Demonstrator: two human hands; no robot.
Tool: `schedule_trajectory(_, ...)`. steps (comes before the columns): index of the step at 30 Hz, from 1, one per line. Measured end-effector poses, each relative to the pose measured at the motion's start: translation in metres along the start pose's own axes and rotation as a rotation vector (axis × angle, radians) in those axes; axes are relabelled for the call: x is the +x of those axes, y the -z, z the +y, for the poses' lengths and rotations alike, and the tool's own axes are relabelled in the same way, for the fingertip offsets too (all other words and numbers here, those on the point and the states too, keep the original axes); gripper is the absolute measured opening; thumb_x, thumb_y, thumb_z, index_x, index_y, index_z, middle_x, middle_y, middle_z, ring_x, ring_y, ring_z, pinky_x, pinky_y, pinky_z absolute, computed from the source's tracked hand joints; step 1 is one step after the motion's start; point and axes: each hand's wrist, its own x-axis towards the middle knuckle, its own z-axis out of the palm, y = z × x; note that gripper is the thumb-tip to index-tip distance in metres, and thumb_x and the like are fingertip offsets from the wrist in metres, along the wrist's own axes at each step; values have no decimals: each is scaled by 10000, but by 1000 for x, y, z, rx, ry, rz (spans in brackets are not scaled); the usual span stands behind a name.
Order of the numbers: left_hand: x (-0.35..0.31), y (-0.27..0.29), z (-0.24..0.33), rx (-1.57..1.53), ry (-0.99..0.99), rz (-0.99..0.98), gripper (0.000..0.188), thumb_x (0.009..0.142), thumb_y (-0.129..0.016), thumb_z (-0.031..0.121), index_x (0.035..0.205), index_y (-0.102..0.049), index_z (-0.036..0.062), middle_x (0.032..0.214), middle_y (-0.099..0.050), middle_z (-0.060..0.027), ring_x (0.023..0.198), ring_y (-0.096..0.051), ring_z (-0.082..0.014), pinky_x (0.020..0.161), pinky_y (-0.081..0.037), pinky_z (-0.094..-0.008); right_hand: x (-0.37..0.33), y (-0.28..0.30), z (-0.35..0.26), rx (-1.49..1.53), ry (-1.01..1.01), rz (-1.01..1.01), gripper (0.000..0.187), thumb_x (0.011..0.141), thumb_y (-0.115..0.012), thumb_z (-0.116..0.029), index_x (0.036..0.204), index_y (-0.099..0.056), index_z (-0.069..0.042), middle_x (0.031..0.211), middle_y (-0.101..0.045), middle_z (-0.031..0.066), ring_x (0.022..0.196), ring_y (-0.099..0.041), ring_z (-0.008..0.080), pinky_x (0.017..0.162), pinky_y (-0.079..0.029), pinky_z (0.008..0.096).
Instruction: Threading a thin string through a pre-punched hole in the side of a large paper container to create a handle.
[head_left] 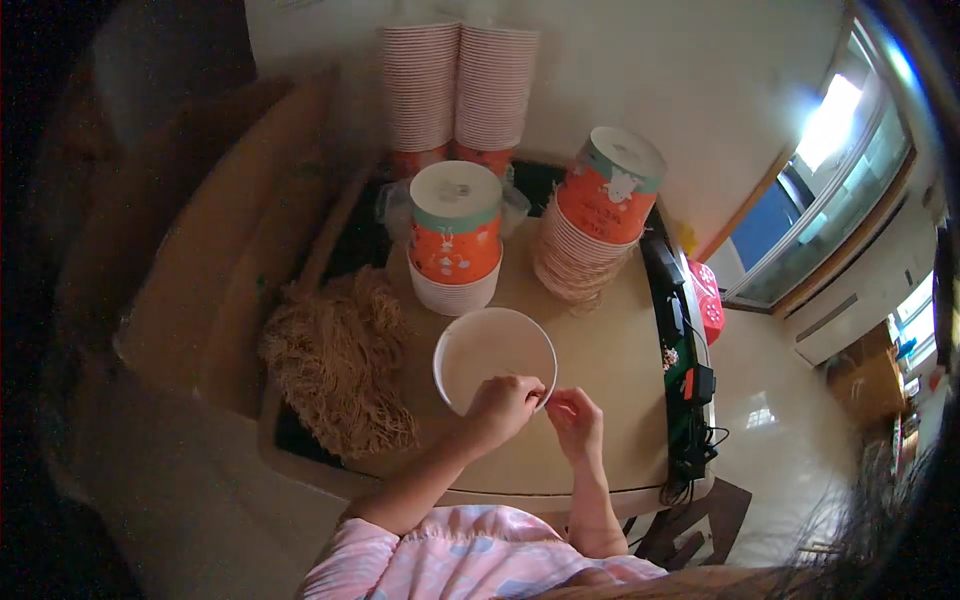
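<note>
A white paper bucket stands on the table in front of me, its open mouth facing up. My left hand reaches over its near side, fingers closed at the right part of the rim. Just outside that rim, my right hand is closed too, thumb and fingertips pinched together close to the left fingers. Whatever the fingertips of either hand hold is too small to make out. To the left lies a loose heap of brown twine.
Behind the bucket stands an upside-down stack of orange and green paper buckets. Another such stack, with twine strands hanging around it, is at the back right. Two tall bucket stacks rise by the wall. Black power adapters line the table's right edge.
</note>
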Motion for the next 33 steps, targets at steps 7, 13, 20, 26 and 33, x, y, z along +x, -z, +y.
schedule_trajectory(7,2,-2,1,36,32,-7,98,782,-599,115,812,-638,30,748,-639,-152,667,-638,-292,614,-496,-374,0,2,0,-20,-48,-12,155,791,-603,70,927,-589,-3,899,-616,39,855,-580,104,778,-480,252)
schedule_trajectory(13,-4,5,2,-133,23,125,56,766,-603,79,781,-622,29,718,-637,-151,660,-635,-298,603,-502,-374,8,6,-17,-113,105,61,110,796,-627,8,904,-609,0,837,-595,38,789,-572,105,721,-477,243)
schedule_trajectory(20,-5,17,2,-199,32,170,80,776,-620,88,819,-624,20,728,-645,-130,669,-644,-272,622,-506,-355,20,1,-46,-358,217,-37,131,768,-640,18,891,-627,-26,798,-576,31,723,-543,93,655,-450,230)
schedule_trajectory(26,-19,19,0,-109,63,60,103,801,-631,96,861,-640,13,789,-654,-122,710,-643,-227,647,-494,-308,23,15,22,231,-103,108,41,800,-602,13,833,-609,-10,770,-579,31,706,-559,102,633,-462,238)
schedule_trajectory(33,-16,14,5,3,-13,171,106,795,-631,99,840,-638,3,810,-642,-124,718,-632,-273,642,-491,-329,24,-18,78,-907,167,25,207,749,-641,-212,903,-576,-89,891,-572,122,880,-540,317,736,-422,423)
